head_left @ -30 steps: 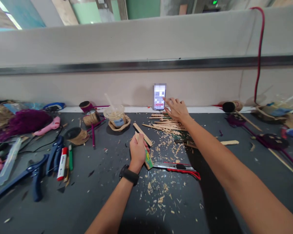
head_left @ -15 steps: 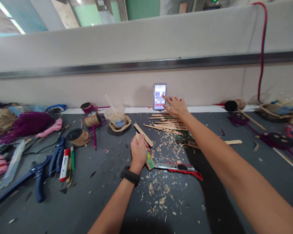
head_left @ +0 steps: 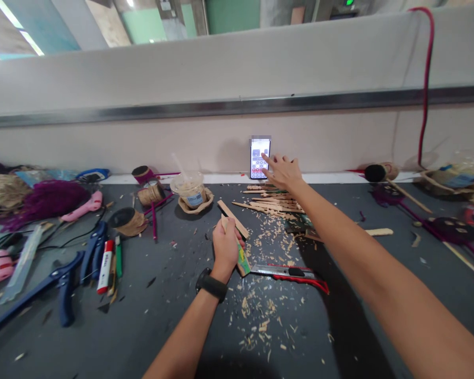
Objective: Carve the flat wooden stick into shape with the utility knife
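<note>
My left hand is closed around a flat wooden strip with green and yellow paint on its lower end. Just below that end lies a red utility knife, its blade out and its tip beside the strip. My right hand reaches forward with fingers spread, the fingertips at the screen of a smartphone leaning upright against the wall. Under that hand several carved wooden sticks lie side by side. Another plain wooden strip rests behind my left hand.
Wood shavings litter the dark table. A plastic cup sits in a cardboard holder to the left. Farther left are blue cutters, a red-and-white marker, thread spools and purple fibre. A red cable hangs at right.
The view has shifted very slightly. Both hands keep their places, the left on the strip and the right at the phone screen.
</note>
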Demonstrator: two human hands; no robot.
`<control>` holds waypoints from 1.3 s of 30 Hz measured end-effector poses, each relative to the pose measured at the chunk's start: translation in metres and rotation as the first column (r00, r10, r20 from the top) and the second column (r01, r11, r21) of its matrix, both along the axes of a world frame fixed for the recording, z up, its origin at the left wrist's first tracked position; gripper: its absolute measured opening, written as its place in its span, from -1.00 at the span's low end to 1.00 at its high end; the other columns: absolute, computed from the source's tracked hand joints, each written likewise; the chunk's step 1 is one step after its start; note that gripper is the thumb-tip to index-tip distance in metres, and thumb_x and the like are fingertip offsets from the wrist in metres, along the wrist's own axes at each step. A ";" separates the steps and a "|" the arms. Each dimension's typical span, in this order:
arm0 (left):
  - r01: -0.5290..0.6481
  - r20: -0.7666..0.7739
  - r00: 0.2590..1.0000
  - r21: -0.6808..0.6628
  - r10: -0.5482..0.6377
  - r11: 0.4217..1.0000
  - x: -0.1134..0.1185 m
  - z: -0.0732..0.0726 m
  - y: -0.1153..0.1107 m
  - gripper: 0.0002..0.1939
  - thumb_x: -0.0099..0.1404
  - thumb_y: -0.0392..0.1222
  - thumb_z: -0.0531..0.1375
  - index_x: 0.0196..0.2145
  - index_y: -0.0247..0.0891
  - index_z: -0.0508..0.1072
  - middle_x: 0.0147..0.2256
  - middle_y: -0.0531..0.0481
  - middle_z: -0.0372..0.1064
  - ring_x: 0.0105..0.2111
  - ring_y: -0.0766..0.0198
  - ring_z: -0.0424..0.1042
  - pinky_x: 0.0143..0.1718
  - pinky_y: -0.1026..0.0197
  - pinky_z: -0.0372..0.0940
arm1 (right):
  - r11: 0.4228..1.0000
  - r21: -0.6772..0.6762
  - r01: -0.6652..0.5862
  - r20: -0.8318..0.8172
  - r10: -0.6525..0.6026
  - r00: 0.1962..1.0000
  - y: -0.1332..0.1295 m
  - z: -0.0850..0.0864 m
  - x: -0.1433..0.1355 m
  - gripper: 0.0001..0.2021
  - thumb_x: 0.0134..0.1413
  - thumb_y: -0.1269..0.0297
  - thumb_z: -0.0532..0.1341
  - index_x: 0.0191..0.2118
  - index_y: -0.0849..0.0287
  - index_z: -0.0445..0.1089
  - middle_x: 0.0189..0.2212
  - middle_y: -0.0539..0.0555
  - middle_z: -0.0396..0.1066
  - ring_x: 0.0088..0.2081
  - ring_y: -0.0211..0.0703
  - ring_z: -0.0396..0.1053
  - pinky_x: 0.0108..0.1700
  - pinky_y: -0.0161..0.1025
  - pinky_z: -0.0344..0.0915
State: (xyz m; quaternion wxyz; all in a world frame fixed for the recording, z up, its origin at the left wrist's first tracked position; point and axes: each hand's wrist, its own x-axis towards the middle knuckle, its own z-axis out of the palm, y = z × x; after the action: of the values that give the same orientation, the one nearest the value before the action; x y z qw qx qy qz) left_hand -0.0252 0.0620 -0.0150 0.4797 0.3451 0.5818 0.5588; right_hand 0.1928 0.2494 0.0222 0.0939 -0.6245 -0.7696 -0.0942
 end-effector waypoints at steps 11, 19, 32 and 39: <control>0.005 0.016 1.000 -0.005 -0.004 1.000 0.000 -0.002 -0.001 -0.69 0.34 0.10 0.23 -0.37 -0.16 0.30 -0.64 0.23 0.21 -0.76 0.37 0.22 -0.71 0.32 0.19 | 1.000 -0.013 0.027 0.002 -0.027 1.000 0.004 0.000 -0.008 -0.26 0.50 -0.21 -0.28 0.61 -0.05 -0.05 0.34 0.37 0.32 0.21 0.43 0.32 0.16 0.38 0.22; -0.003 0.014 1.000 -0.016 0.003 1.000 0.001 0.002 -0.001 -0.73 0.33 0.06 0.21 -0.37 -0.16 0.31 -0.65 0.22 0.20 -0.74 0.36 0.21 -0.71 0.31 0.21 | 0.999 -0.034 0.030 0.018 -0.029 0.999 -0.001 0.000 -0.009 -0.25 0.50 -0.20 -0.30 0.62 -0.04 -0.08 0.37 0.37 0.28 0.23 0.43 0.29 0.19 0.37 0.20; -0.008 0.011 1.000 -0.001 0.008 1.000 0.001 0.002 -0.003 -0.72 0.32 0.07 0.21 -0.36 -0.17 0.32 -0.65 0.22 0.20 -0.74 0.37 0.21 -0.70 0.32 0.21 | 0.998 -0.029 -0.050 0.132 0.053 0.990 -0.007 -0.011 -0.011 -0.33 0.54 -0.14 -0.28 0.61 -0.14 -0.07 0.31 0.34 0.33 0.17 0.34 0.34 0.15 0.23 0.20; 0.003 0.023 1.000 0.012 -0.004 1.000 0.002 0.002 -0.002 -0.68 0.34 0.10 0.23 -0.38 -0.17 0.31 -0.64 0.22 0.22 -0.75 0.37 0.22 -0.71 0.32 0.17 | 0.995 -0.043 -0.093 0.235 0.101 0.967 -0.004 -0.011 -0.007 -0.39 0.56 -0.07 -0.18 0.58 -0.14 0.04 0.26 0.34 0.37 0.14 0.33 0.38 0.17 0.23 0.16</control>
State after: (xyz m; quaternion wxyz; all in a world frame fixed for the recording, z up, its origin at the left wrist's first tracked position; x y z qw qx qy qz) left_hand -0.0234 0.0600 -0.0135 0.4852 0.3426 0.5724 0.5653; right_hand 0.1856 0.2457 0.0109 -0.0038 -0.5717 -0.8063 -0.1513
